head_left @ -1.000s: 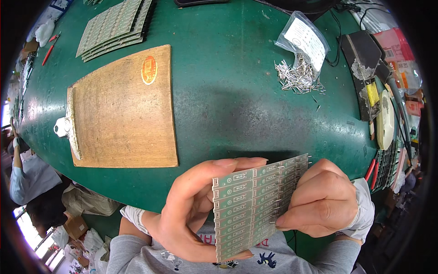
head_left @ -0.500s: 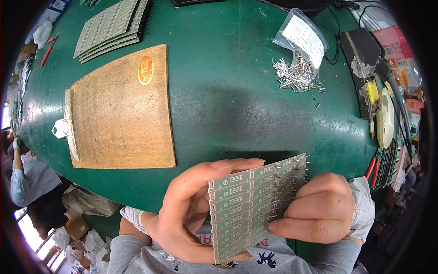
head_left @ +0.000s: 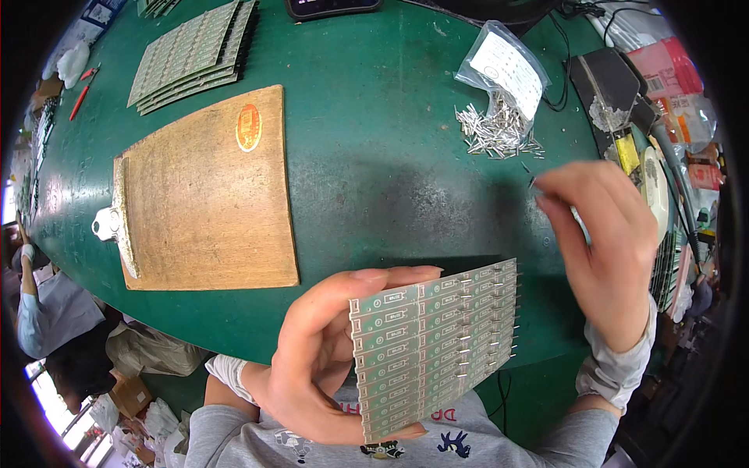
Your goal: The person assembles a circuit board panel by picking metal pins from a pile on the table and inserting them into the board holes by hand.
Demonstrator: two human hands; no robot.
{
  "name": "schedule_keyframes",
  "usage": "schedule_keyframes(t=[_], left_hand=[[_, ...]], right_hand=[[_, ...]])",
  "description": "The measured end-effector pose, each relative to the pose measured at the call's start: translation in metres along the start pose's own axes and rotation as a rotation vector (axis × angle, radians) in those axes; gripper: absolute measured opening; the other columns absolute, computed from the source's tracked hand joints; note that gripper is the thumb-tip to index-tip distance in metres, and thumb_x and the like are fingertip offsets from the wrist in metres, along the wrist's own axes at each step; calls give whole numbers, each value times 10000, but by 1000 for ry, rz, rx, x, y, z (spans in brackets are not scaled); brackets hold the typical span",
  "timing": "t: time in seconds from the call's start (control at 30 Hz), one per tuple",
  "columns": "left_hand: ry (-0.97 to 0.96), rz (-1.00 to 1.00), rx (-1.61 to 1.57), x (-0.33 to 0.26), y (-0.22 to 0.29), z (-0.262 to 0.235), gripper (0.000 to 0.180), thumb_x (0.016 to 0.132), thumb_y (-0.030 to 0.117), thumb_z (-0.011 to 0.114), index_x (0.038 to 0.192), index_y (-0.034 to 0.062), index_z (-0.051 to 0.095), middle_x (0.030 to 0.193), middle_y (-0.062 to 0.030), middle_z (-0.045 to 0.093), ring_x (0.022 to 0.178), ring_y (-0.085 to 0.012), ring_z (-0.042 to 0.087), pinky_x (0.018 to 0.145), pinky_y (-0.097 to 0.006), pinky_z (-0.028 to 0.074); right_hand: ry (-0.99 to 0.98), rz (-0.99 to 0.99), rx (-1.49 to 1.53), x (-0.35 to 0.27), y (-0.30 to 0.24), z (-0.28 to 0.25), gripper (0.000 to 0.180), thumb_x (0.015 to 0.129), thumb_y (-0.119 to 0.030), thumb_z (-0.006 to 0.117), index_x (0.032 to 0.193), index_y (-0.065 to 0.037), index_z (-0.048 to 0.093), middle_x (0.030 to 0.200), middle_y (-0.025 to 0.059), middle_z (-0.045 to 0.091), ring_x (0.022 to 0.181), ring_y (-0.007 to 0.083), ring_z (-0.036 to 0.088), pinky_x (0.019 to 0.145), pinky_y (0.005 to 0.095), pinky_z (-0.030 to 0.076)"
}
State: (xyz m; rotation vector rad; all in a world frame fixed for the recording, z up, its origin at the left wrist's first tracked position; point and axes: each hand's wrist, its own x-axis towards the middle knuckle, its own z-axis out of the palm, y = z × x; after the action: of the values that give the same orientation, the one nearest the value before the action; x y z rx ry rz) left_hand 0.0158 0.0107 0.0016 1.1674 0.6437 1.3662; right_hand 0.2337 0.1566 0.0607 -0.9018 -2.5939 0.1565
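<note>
My left hand (head_left: 312,355) grips a green circuit board panel (head_left: 394,351) by its left side, thumb and fingers around the edges, and holds it tilted above the table's near edge. Rows of small metal pins (head_left: 466,312) stick out of the panel's face and along its right side. To the right, my right hand (head_left: 605,226) is over the table, slightly blurred, with thumb and forefinger apart and nothing seen between them. Its fingertips are beside a loose pin (head_left: 532,182). Just beyond lies a heap of metal pins (head_left: 495,132), spilling from a clear plastic bag (head_left: 507,70) with a white label.
A wooden clipboard (head_left: 211,195) lies on the green table (head_left: 351,156) at left, stacked circuit panels (head_left: 187,54) behind it. Red-handled pliers (head_left: 80,101) are far left. A black holder (head_left: 605,90) and a handled tool (head_left: 679,179) stand right. Another person's sleeve (head_left: 31,320) shows at left.
My right hand has left the panel and moved up and right to the loose pins, its fingers parting. The panel stays in my left hand, now showing more pins.
</note>
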Motion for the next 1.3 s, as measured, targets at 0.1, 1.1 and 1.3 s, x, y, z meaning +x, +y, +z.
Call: schedule_keyframes(t=[0.1,1.1,1.3], left_hand=[[-40,-8,-46,3,0,-3,1149,636,-60,871,1474,14,89,1484,-355,238,1357,-367,398,1071,-443,406],[-23,1,-35,4,0,2,1152,628,-59,874,1477,31,101,1491,-314,267,1359,-353,397,1082,-437,402],[283,54,267,8,-9,25,1100,531,226,925,1401,7,289,1152,-315,587,959,-325,663,763,-386,581]], right_hand=[[-24,-32,-184,4,15,9,168,702,-16,692,858,-19,630,810,101,612,743,278,604,616,357,485],[-165,-65,877,-29,-34,6,233,602,-34,773,832,-38,743,841,39,614,696,179,575,584,278,463],[-138,-86,854,-31,-34,10,248,580,-41,764,827,-44,744,855,35,613,695,177,565,580,276,459]])
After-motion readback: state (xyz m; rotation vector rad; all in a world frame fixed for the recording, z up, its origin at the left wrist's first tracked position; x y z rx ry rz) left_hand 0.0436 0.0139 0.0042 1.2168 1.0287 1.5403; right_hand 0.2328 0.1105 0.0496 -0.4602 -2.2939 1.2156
